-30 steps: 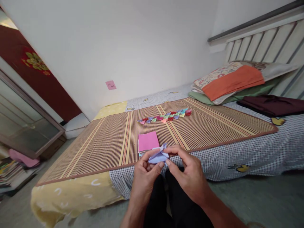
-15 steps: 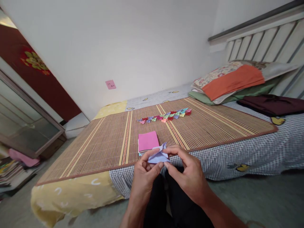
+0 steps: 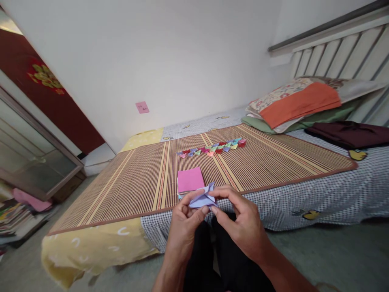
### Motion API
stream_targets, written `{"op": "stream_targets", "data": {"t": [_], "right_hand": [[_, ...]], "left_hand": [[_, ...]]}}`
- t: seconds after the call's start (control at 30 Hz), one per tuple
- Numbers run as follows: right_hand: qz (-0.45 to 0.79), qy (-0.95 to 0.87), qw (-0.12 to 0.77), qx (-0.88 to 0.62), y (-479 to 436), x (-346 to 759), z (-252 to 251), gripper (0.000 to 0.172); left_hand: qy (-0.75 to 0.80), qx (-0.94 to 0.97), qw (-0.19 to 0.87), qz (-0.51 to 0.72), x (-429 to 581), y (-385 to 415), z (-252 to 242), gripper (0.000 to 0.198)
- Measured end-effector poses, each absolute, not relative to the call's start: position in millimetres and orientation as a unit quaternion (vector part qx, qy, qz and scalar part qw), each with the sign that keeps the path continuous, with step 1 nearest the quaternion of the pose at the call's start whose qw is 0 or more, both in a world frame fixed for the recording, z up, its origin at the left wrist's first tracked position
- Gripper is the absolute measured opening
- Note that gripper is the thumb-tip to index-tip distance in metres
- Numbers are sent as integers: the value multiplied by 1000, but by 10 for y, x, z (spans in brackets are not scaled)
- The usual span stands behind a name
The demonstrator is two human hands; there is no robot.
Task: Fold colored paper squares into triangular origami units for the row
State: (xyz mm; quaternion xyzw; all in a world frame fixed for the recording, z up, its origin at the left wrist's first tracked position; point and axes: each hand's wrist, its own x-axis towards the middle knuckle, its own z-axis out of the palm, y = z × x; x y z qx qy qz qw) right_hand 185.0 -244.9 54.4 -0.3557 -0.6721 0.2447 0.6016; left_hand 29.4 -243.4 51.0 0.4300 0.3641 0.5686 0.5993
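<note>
Between my two hands is a partly folded sheet of lilac origami paper (image 3: 203, 200), held above the bed's front edge. My left hand (image 3: 186, 221) pinches its left side, thumb below and index finger on top. Thumb and index finger of my right hand (image 3: 238, 217) grip the right side, where a pointed flap stands up. Just behind the paper lies a stack of square paper (image 3: 190, 179), pink on top. Farther back, small folded paper pieces (image 3: 211, 149) in many colours sit in rows on the striped mat.
The striped bamboo mat (image 3: 130, 186) covers much of the bed, over a checked and yellow sheet (image 3: 100, 251). Pillows (image 3: 300, 105) and a dark folded cloth (image 3: 346, 134) lie at the right by a radiator (image 3: 340, 48). Books (image 3: 21, 221) are stacked at the lower left.
The lower edge of the lilac paper has opened a little and its folds have shifted slightly between my fingers. Both hands keep their hold; the view has moved slightly.
</note>
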Motion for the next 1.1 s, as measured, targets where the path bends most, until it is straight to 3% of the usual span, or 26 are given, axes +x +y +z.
{"op": "stream_targets", "data": {"t": [0.13,0.23,0.57,0.9,1.1], "right_hand": [[226,-657,619,-364,-2468,1849,542,22],[192,-640,646,-369,-2474,1833,557,9],[176,-635,630,-411,-2485,1810,601,11],[259,-628,601,-421,-2431,1786,530,5],[293,-622,593,-418,-2439,1796,504,0]], "left_hand": [[357,417,601,581,304,-2452,550,41],[356,415,587,598,315,-2461,565,43],[391,447,522,613,345,-2465,550,43],[379,420,548,616,368,-2456,508,55],[372,414,555,618,371,-2472,492,53]]}}
